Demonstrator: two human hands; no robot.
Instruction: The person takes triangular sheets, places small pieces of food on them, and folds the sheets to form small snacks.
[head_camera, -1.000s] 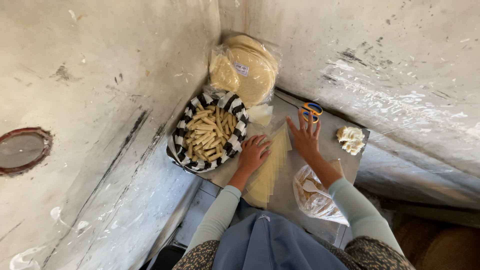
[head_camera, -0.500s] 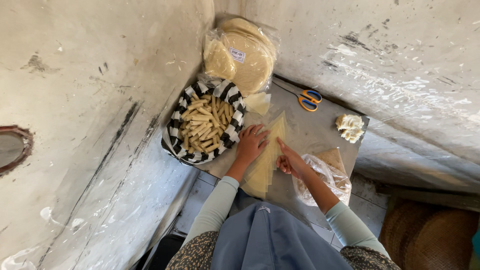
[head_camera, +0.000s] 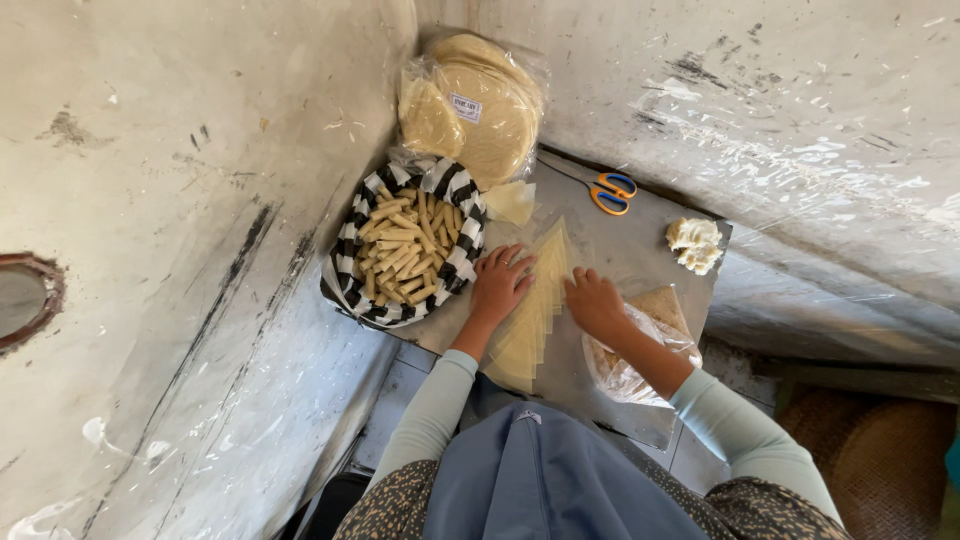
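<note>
Hands first: my left hand (head_camera: 503, 283) lies flat and open on the pastry sheets (head_camera: 533, 315) mid-counter, pinning them. My right hand (head_camera: 593, 301), fingers curled and gripping nothing I can see, touches their right edge, probably squaring it.

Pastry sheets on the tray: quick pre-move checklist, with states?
1. Left hand flat on the pastry sheets: ok.
2. Right hand at the sheets' right edge: ok; grip on a sheet: cannot tell.
3. Sheets lie flat on the tray: ok.
4. Scissors apart from both hands: ok.
5. Filling lump apart from the sheets: ok.
6. Room in the bowl of rolls: cannot tell.
</note>
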